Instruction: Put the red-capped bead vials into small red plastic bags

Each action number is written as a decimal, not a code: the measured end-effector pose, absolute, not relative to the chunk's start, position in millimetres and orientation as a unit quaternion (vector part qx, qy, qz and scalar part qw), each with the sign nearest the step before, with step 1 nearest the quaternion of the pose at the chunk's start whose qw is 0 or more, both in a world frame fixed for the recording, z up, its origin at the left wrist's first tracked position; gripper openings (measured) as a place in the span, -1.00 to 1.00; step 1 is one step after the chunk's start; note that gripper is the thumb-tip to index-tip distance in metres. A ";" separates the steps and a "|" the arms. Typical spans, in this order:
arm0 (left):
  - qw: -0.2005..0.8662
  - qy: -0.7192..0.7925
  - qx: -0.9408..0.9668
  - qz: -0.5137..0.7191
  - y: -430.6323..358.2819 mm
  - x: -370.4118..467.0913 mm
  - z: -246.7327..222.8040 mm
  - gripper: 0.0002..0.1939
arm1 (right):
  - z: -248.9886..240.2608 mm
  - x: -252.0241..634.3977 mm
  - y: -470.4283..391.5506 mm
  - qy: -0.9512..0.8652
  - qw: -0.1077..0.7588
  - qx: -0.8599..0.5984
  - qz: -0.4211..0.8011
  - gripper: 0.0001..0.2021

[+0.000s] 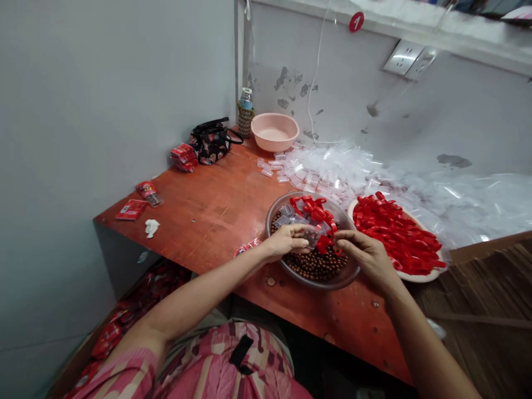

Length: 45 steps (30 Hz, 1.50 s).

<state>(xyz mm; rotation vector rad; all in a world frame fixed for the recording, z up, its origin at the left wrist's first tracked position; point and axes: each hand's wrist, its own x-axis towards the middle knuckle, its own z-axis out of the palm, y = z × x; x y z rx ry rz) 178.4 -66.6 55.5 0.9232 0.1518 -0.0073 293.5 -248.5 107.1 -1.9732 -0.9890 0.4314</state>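
My left hand [286, 242] pinches a small clear plastic container [311, 236] with dark contents, above a metal bowl [285, 200]. My right hand [366, 252] is closed at the fingertips on a red plastic cap [325, 244], which sits at the container's right end; whether the two are joined I cannot tell. Brown round balls [313, 267] fill the bottom of the bowl. Clear empty containers [291, 217] and loose red caps [311, 207] lie on top of them, towards the back.
A pale basin [434, 272] heaped with red caps [390, 233] stands on the right. Behind it spreads a big pile of clear containers [332, 166]. A pink basin [274, 130], a flowered bag [210, 143] and red packets [183, 157] sit farther back; stacked cardboard [486, 293] is at right.
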 end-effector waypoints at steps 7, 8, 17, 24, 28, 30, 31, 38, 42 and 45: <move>0.867 0.091 0.488 0.045 -72.1 180.3 53.7 -0.65 | 64.5 273.8 -218.1 -0.555 -0.014 -0.813 0.172 -0.81; 0.856 0.088 0.507 0.053 -72.7 180.3 53.3 -0.67 | 59.4 272.9 -214.0 -0.562 -0.025 -0.808 0.176 -0.81; 0.734 0.044 0.671 0.098 -71.7 185.1 45.6 -0.74 | 88.7 290.5 -235.0 -0.431 0.311 -0.837 0.133 -0.77; 0.659 0.041 0.742 0.118 -71.8 183.9 44.1 -0.73 | 115.1 276.1 -221.7 -0.421 0.408 -0.803 0.106 -0.73; 0.671 0.042 0.729 0.127 -72.2 183.9 43.4 -0.73 | 115.9 277.7 -232.0 -0.381 0.435 -0.808 0.110 -0.73; 0.669 0.038 0.731 0.129 -72.3 183.0 44.3 -0.72 | 113.6 278.9 -241.7 -0.371 0.441 -0.809 0.119 -0.72; 0.664 0.035 0.735 0.130 -72.3 182.3 45.1 -0.73 | 111.5 279.1 -246.5 -0.369 0.440 -0.809 0.123 -0.72; 0.662 0.038 0.730 0.164 -70.6 178.3 51.8 -0.79 | 93.2 289.8 -271.1 -0.424 0.304 -0.839 0.151 -0.74; 0.720 0.005 0.676 0.156 -71.8 176.2 56.4 -0.78 | 93.3 305.5 -273.6 -0.425 0.150 -0.892 0.021 -0.78; 0.772 0.029 0.623 0.122 -74.4 174.0 58.1 -0.75 | 91.0 309.3 -262.8 -0.413 -0.004 -0.911 0.006 -0.80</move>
